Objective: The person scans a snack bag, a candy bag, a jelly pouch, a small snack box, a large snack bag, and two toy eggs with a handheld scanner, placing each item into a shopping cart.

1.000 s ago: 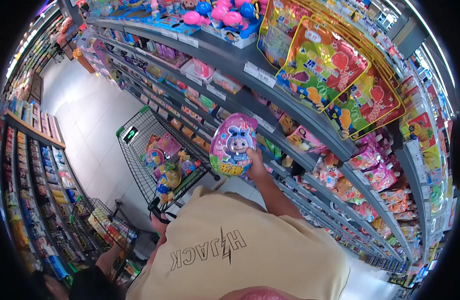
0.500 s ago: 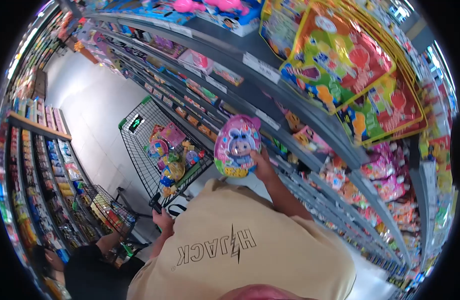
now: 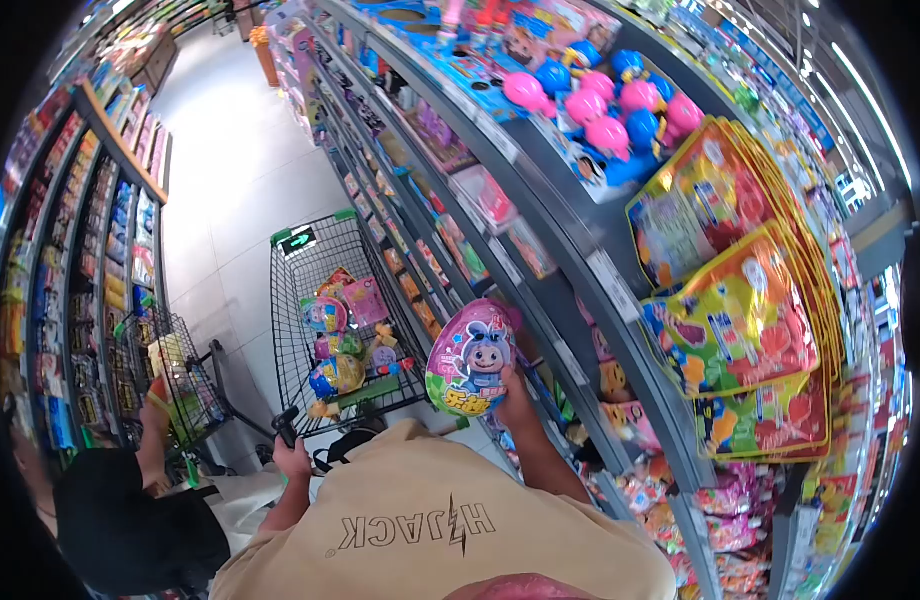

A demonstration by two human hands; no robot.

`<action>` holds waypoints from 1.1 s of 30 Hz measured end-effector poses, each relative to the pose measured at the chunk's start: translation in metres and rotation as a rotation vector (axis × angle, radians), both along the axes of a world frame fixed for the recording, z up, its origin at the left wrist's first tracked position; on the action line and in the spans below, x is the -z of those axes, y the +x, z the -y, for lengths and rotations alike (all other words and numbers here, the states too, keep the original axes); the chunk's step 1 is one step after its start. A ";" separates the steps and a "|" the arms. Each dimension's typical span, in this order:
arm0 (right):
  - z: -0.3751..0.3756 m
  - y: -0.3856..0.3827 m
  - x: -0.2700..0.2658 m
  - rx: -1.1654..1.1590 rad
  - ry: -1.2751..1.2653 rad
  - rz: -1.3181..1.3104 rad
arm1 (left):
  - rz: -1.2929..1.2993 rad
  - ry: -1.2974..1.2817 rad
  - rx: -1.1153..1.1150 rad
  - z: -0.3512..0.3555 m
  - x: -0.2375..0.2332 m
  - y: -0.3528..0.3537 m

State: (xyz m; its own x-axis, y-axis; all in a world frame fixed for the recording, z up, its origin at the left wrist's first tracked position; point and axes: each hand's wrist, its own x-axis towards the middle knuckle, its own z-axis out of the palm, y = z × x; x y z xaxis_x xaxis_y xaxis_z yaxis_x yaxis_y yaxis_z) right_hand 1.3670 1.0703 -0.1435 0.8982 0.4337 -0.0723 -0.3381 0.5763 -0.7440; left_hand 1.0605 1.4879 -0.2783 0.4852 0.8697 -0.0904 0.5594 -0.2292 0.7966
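A pink and purple egg-shaped toy package [image 3: 470, 358] with a cartoon figure on its front is held up before my chest. My right hand [image 3: 513, 392] grips its lower right edge, the fingers mostly hidden behind it. My left hand [image 3: 292, 457] is closed around the black handle [image 3: 285, 424] of a shopping cart. Inside the wire cart [image 3: 280, 330] lie several colourful packages, among them a pink box [image 3: 364, 300] and a round blue and gold package [image 3: 337, 377].
Shelves of toys and sweets [image 3: 540, 215] run close along my right, with yellow-edged snack bags [image 3: 745, 315] sticking out. A person in black [image 3: 130, 515] is at left beside another cart [image 3: 185, 385]. More shelves [image 3: 90, 260] line the left; the tiled aisle [image 3: 225, 180] stretches ahead.
My view has turned, so shelves and aisle stand more upright. The egg-shaped package sits lower in view, still in my right hand. My left hand stays on the cart handle.
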 end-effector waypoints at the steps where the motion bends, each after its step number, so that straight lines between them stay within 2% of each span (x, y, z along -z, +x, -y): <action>1: -0.010 0.007 0.004 -0.022 -0.012 -0.004 | -0.009 -0.009 -0.010 -0.004 0.004 -0.002; 2: -0.019 0.016 0.007 -0.042 -0.025 -0.008 | -0.014 0.036 0.001 -0.009 0.007 -0.003; 5: -0.054 0.039 -0.005 -0.093 -0.042 -0.002 | -0.032 -0.169 -0.079 -0.033 0.023 -0.001; 6: -0.066 0.048 -0.014 -0.102 -0.022 0.008 | -0.068 -0.127 -0.068 -0.040 0.017 0.006; 9: -0.099 0.069 -0.017 -0.110 0.007 -0.012 | -0.078 0.003 -0.007 -0.084 0.063 0.012; 11: -0.115 0.081 -0.020 -0.099 -0.010 -0.040 | -0.084 -0.094 -0.032 -0.098 0.041 0.036; 13: -0.143 0.087 -0.056 -0.038 -0.004 -0.010 | -0.097 -0.186 -0.040 -0.107 -0.002 0.071; 14: -0.150 0.091 -0.062 -0.041 -0.019 0.012 | -0.083 0.058 0.034 -0.118 0.004 0.078; 20: -0.190 0.110 -0.069 0.096 -0.083 0.107 | -0.017 0.152 0.145 -0.174 -0.001 0.133; 23: -0.202 0.113 -0.063 0.169 -0.166 0.131 | 0.039 0.160 0.208 -0.201 0.003 0.157; 25: -0.200 0.118 -0.043 0.141 -0.102 0.107 | 0.082 0.177 0.210 -0.221 0.020 0.167; 26: -0.198 0.118 -0.037 0.144 -0.081 0.051 | 0.033 0.180 0.205 -0.228 0.017 0.174; 27: -0.202 0.120 -0.037 0.128 -0.075 0.110 | -0.006 0.153 0.170 -0.231 0.003 0.183; 29: -0.222 0.116 -0.061 0.155 -0.058 0.112 | -0.064 0.057 0.118 -0.244 0.009 0.194; 33: -0.233 0.125 -0.056 0.153 -0.125 0.053 | -0.046 0.067 0.094 -0.253 -0.016 0.222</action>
State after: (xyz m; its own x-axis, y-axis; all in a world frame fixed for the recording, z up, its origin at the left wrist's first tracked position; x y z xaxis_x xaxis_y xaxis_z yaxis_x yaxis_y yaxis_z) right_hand 1.4924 1.3032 -0.0879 0.9570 0.2821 -0.0677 -0.2118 0.5202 -0.8274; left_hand 1.2824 1.7407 -0.2623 0.5616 0.8254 -0.0580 0.5686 -0.3341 0.7517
